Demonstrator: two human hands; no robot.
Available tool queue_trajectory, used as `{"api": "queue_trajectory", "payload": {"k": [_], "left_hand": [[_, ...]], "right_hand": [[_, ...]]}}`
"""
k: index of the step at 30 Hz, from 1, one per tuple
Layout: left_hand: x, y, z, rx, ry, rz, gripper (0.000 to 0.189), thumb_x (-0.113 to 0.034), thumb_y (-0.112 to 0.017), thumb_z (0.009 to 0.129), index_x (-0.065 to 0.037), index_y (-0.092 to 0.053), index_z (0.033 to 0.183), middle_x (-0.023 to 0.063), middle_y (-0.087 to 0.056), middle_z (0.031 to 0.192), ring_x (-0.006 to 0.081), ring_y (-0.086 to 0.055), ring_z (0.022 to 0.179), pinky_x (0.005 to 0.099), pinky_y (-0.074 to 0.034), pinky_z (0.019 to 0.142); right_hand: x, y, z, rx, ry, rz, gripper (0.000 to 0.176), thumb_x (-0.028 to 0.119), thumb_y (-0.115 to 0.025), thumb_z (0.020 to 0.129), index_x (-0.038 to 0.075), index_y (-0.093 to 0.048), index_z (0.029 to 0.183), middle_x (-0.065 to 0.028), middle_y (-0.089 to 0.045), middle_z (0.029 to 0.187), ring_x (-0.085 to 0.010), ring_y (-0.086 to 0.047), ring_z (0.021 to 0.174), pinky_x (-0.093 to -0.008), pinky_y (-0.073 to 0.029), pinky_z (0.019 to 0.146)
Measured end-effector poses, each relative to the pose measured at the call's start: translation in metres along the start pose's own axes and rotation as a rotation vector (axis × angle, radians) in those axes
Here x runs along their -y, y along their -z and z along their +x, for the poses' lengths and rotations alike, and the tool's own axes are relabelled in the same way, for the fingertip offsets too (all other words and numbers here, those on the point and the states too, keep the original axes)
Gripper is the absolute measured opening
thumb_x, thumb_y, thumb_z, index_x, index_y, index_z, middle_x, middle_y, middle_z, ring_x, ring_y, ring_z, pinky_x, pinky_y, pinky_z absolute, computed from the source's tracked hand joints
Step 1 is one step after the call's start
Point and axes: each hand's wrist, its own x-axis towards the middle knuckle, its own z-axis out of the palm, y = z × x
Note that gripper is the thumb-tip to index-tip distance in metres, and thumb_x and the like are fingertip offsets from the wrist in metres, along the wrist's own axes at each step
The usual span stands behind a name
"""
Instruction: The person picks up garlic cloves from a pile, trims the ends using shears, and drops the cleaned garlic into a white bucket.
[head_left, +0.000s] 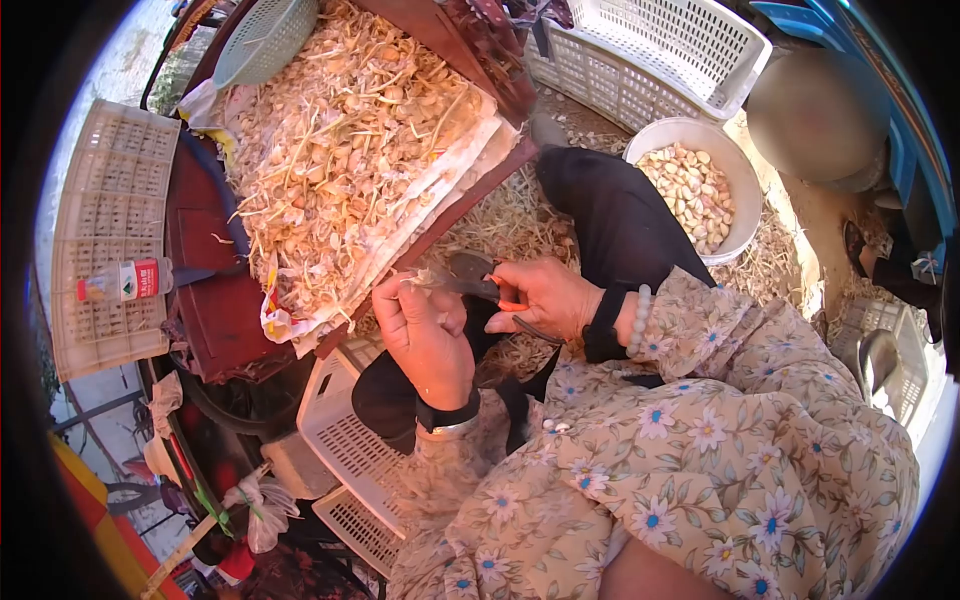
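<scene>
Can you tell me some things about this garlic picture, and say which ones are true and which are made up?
1. The right hand holds shears with orange handles. True.
2. The white bucket is empty. False: it holds peeled-looking garlic cloves.
3. The left hand holds a garlic piece up by the shears' blades. True.
4. The green basket sits on the person's lap. False: it lies at the far end of the big garlic pile.
</scene>
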Motion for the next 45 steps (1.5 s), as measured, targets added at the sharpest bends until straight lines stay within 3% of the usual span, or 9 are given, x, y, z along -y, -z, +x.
{"api": "queue_trajectory", "payload": {"k": [3,10,13,16,21,25,27,34,45], "left_hand": [[0.003,0.001,-0.007,0.006,-0.032,-0.001,0.014,-0.023,-0.046,0.094,-0.01,-0.045,0.098,0.0023,-0.042,0.064,0.0078,-0.035,0.051,0.0199,-0.031,0.046],[-0.052,0.1,-0.034,-0.331,-0.016,0.396,0.013,-0.02,-0.046,0.094,-0.007,-0.047,0.094,0.0003,-0.042,0.067,0.005,-0.033,0.051,0.0171,-0.028,0.044],[-0.073,0.226,-0.055,-0.416,0.183,1.294,0.012,-0.011,-0.052,0.087,-0.001,-0.058,0.09,0.0057,-0.056,0.08,0.0145,-0.054,0.072,0.0247,-0.045,0.064],[-0.075,0.286,-0.061,-0.204,-0.121,1.835,0.013,-0.007,-0.055,0.083,0.0,-0.061,0.091,0.01,-0.061,0.095,0.019,-0.058,0.091,0.0289,-0.045,0.08],[-0.049,0.175,0.071,-0.139,-0.211,1.177,0.013,-0.003,-0.058,0.082,0.001,-0.062,0.093,0.0081,-0.061,0.089,0.0153,-0.058,0.077,0.0258,-0.046,0.07],[-0.018,0.125,0.159,0.093,-0.472,1.537,0.012,-0.01,-0.063,0.073,-0.002,-0.064,0.082,0.0171,-0.061,0.08,0.0338,-0.059,0.076,0.0386,-0.046,0.067],[-0.013,0.121,0.177,0.181,-0.324,1.741,0.012,-0.011,-0.064,0.072,-0.002,-0.063,0.08,0.0173,-0.061,0.081,0.0347,-0.058,0.077,0.0404,-0.046,0.067],[-0.009,0.126,0.171,0.148,-0.244,1.874,0.015,-0.011,-0.064,0.067,-0.004,-0.06,0.08,0.0168,-0.061,0.075,0.0362,-0.058,0.073,0.0437,-0.045,0.063],[0.002,0.114,0.175,0.167,-0.18,1.49,0.021,-0.006,-0.061,0.068,-0.004,-0.062,0.089,0.0176,-0.062,0.076,0.035,-0.06,0.072,0.0391,-0.047,0.064]], "right_hand": [[0.012,-0.003,-0.002,0.1,-0.5,0.794,0.044,0.048,-0.059,0.081,0.005,-0.053,0.083,-0.0052,-0.056,0.064,-0.0115,-0.051,0.047,-0.0243,-0.037,0.043],[-0.007,0.016,0.009,-0.156,-0.542,0.748,0.042,0.047,-0.051,0.087,0.006,-0.052,0.079,-0.0003,-0.053,0.061,-0.0039,-0.042,0.045,-0.0185,-0.032,0.04],[-0.015,0.012,0.016,-0.182,-0.498,0.747,0.042,0.047,-0.052,0.086,0.005,-0.053,0.081,-0.0011,-0.055,0.062,-0.0042,-0.042,0.045,-0.0187,-0.032,0.041],[-0.019,-0.001,0.02,-0.126,-0.509,0.708,0.041,0.046,-0.054,0.086,0.005,-0.054,0.084,-0.0023,-0.057,0.066,-0.0041,-0.042,0.046,-0.0189,-0.032,0.042],[-0.018,-0.008,0.026,-0.104,-0.492,0.538,0.044,0.044,-0.058,0.084,0.001,-0.054,0.087,-0.0042,-0.056,0.067,-0.0078,-0.054,0.06,-0.0204,-0.042,0.051],[-0.027,-0.005,0.025,-0.091,-0.481,0.449,0.036,0.038,-0.057,0.086,0.003,-0.055,0.097,0.0001,-0.057,0.071,-0.0038,-0.048,0.059,-0.0187,-0.036,0.051],[-0.032,-0.005,0.024,-0.117,-0.447,0.432,0.036,0.037,-0.057,0.085,0.003,-0.055,0.095,-0.0001,-0.057,0.071,-0.004,-0.049,0.06,-0.0187,-0.037,0.052],[-0.034,-0.01,0.027,-0.127,-0.397,0.398,0.042,0.041,-0.061,0.083,0.0,-0.052,0.077,-0.0043,-0.053,0.063,-0.0093,-0.055,0.062,-0.0252,-0.043,0.057],[-0.031,-0.01,0.028,-0.116,-0.427,0.446,0.037,0.038,-0.061,0.083,0.001,-0.054,0.082,-0.0029,-0.056,0.067,-0.0082,-0.054,0.062,-0.0235,-0.042,0.057]]}}
